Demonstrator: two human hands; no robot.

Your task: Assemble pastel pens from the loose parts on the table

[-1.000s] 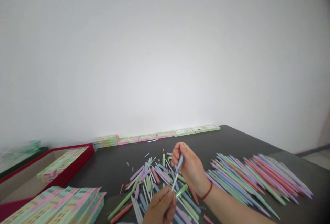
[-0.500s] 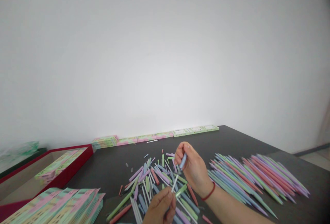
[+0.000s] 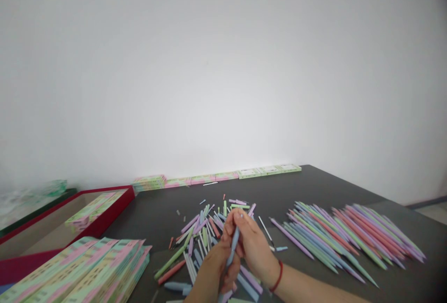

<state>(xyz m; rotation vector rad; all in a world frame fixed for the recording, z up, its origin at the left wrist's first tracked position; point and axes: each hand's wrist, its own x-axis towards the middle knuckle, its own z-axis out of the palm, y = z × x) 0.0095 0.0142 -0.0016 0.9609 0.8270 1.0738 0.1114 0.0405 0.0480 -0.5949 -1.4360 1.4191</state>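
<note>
A light blue pen (image 3: 233,243) stands tilted between my two hands, over the heap of loose pen parts. My right hand (image 3: 257,249), with a red cord at the wrist, pinches its upper part. Lower down, the fingers of my left hand (image 3: 213,265) are wrapped around the blue barrel, close against the right hand. The pen's lower end is partly hidden by the fingers. Beneath and around both hands lie pastel pen barrels (image 3: 171,272), small caps and white refills (image 3: 190,268).
Assembled-looking pastel pens (image 3: 321,235) lie in rows at the right. Stacked printed cartons (image 3: 87,270) stand at the front left, beside a red box (image 3: 129,196) holding more cartons. Flat cartons (image 3: 202,179) line the wall. Clear plastic wrapping (image 3: 35,196) lies far left.
The white refill seen between my hands is no longer visible; blue barrel shows there instead. My hands have come together, the right one lower. Loose parts now lie right of the heap.
</note>
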